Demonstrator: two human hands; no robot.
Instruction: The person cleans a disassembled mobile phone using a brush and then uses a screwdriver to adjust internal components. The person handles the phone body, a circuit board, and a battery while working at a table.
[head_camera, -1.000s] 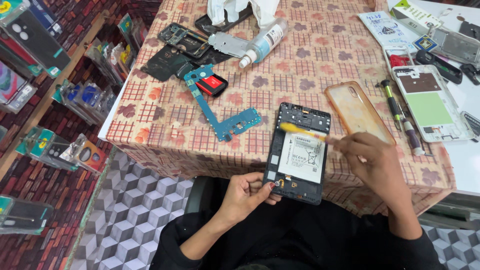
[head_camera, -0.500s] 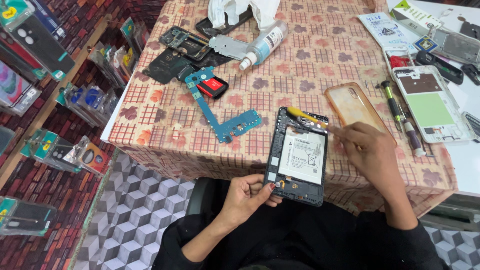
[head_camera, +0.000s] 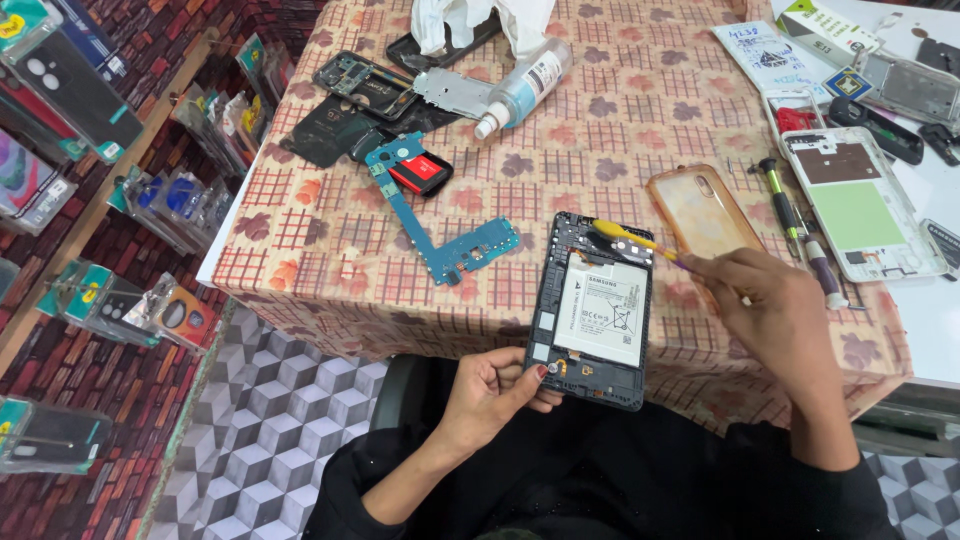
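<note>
packs on left racks: bright carded phone-case packs (head_camera: 80, 290)
far right: white-green box (head_camera: 822, 25), white leaflet (head_camera: 765, 55)
bottle label: white (head_camera: 538, 75)
battery label: white, near middle (head_camera: 602, 310)

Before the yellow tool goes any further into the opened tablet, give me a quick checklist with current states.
1. Left hand steadies the opened black tablet frame at its lower left corner: ok.
2. Right hand grips the yellow-tipped pry tool: ok.
3. Tool tip rests at the frame's top edge, above the white rectangular battery: ok.
4. Whether the tip touches a connector or bare board: cannot tell.
5. Frame lies flat on the patterned tablecloth, though its lower end overhangs the table edge: not ok.
6. Loose blue L-shaped circuit board lies apart from the frame, to its left: ok.
</note>
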